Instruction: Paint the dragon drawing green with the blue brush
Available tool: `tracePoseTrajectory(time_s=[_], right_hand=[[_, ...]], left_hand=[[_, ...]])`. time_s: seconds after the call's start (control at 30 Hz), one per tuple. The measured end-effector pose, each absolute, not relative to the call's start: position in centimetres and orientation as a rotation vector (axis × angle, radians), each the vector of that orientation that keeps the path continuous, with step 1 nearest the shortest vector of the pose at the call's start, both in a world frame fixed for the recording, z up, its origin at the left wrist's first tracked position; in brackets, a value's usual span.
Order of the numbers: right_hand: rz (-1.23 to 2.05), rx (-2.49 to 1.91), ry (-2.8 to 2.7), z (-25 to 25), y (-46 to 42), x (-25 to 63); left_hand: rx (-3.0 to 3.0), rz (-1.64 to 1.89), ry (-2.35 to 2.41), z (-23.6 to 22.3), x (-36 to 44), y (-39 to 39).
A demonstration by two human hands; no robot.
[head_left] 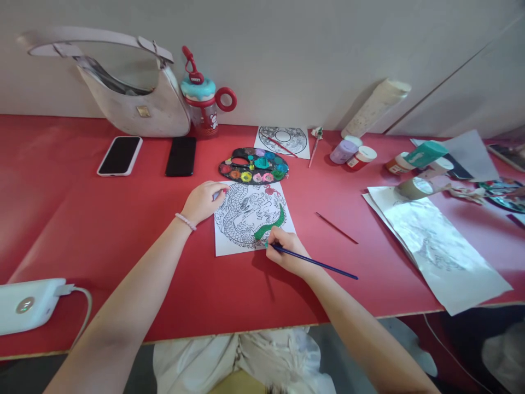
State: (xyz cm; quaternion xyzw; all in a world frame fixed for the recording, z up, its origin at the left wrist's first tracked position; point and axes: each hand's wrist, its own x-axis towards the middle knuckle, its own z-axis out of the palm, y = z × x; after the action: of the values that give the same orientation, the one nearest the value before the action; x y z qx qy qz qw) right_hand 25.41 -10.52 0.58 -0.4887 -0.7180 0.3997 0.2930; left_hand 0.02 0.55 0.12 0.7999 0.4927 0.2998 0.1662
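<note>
A sheet of paper [241, 241] printed with a dragon line drawing lies on the red table. A curved band of the dragon is painted green, and a small part near the top right is red. My right hand [287, 253] grips a paintbrush [324, 265] with a dark blue handle, its tip down at the sheet's lower edge, mostly hidden by my fingers. On the sheet's upper left corner rests my left hand [207, 201], fingers stretched out and slightly apart. Just above the sheet is a paint palette [254, 165] with several colours in its wells.
A thin red brush [337, 227] lies to the right. Behind the palette are another printed sheet [301, 143] and more brushes. Paint jars [361, 157] and stacked papers [455, 257] occupy the right. Two phones [180, 156], a handbag [135, 112], a cup [203, 112] and a power bank [33, 306] are left.
</note>
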Motion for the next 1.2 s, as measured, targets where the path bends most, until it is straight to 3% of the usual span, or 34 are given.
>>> tracePoseTrajectory(time_s=[1.2], right_hand=[[0.958, -1.234, -1.896, 0.71, -10.59, 25.24]], left_hand=[[2.258, 0.863, 1.405, 0.12, -0.08, 0.54]])
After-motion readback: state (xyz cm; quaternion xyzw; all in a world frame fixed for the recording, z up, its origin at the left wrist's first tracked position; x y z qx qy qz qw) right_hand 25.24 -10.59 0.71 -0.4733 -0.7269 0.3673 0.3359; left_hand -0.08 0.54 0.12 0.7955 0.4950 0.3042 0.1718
